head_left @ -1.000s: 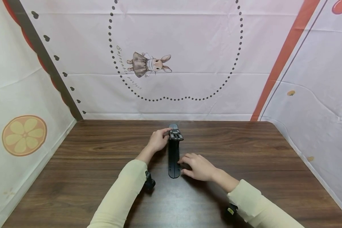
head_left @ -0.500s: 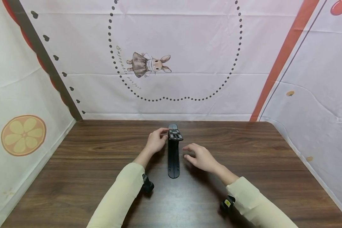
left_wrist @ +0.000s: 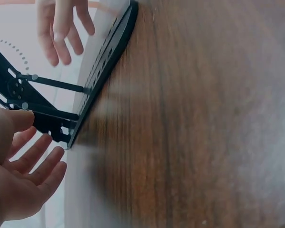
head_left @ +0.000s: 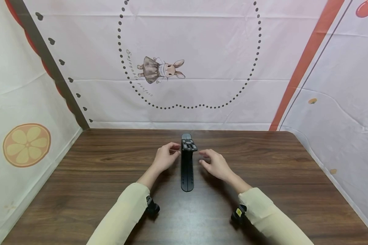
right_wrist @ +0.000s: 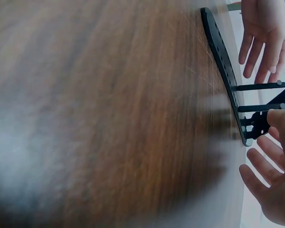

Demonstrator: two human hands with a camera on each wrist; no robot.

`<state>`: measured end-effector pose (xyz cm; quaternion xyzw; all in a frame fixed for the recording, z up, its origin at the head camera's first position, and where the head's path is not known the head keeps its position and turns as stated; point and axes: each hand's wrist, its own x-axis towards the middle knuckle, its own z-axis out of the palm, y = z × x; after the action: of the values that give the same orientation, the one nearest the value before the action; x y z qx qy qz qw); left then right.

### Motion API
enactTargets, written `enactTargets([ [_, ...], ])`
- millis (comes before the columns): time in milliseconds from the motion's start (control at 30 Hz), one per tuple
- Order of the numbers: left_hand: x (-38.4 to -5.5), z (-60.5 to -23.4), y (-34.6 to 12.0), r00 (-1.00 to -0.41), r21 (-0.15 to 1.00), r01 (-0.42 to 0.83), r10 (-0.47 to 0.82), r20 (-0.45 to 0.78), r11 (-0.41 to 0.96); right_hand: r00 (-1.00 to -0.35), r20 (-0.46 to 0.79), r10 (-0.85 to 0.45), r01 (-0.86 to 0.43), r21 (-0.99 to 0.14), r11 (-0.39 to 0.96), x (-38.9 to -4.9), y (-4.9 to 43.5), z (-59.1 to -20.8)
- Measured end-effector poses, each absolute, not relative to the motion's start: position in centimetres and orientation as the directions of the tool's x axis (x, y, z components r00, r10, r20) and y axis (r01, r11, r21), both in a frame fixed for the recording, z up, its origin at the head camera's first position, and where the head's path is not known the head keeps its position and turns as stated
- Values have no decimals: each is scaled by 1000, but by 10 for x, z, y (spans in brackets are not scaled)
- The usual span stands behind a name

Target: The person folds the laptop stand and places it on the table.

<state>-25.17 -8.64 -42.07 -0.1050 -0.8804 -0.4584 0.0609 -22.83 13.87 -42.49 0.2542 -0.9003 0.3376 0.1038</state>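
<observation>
A black folding stand [head_left: 187, 175] stands on the table, its long round-ended base pointing toward me. Its raised head [head_left: 188, 145], with grey pads on top, is at the far part of the base. Side-on in the left wrist view, thin struts [left_wrist: 56, 84] link the base to the tilted upper arm. My left hand [head_left: 163, 159] is just left of the head, fingers loosely bent and holding nothing. On the other side, my right hand [head_left: 217, 165] has its fingertips a little apart from the stand, fingers relaxed and spread.
The brown wooden table [head_left: 110, 190] runs back to a printed cloth wall [head_left: 202, 61]. More cloth hangs at the left and right sides. A black wrist camera [head_left: 152, 208] sits below the left sleeve, another camera [head_left: 238, 215] below the right.
My right hand has left the near end of the base and moved forward beside the head. My left hand has drawn back slightly from the head. The stand stays put.
</observation>
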Motion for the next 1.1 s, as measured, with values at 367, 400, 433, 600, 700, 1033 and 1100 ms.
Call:
enactTargets([
  [367, -244, -420, -77, -985, 836, 173, 74, 158, 521, -906, 287, -313, -423, -664, 616, -241, 121, -423],
  [400, -244, -420, -76, -985, 836, 171, 70, 157, 521, -907, 283, -312, -419, -680, 602, -241, 119, -423],
  [433, -244, -421, -75, -985, 837, 171, 69, 159, 520, -912, 274, -306, -408, -693, 594, -242, 118, -423],
  [600, -245, -423, -71, -984, 828, 174, 60, 168, 534, -924, 279, -260, -380, -725, 574, -246, 111, -424],
  [700, -246, -424, -68, -984, 826, 173, 53, 172, 537, -929, 289, -231, -370, -730, 575, -246, 107, -423],
  [1033, -249, -430, -61, -970, 785, 212, 31, 239, 582, -928, 317, -197, -370, -714, 594, -251, 100, -428],
  [1100, -250, -431, -60, -969, 777, 213, 24, 247, 592, -929, 317, -191, -366, -716, 594, -251, 100, -428],
])
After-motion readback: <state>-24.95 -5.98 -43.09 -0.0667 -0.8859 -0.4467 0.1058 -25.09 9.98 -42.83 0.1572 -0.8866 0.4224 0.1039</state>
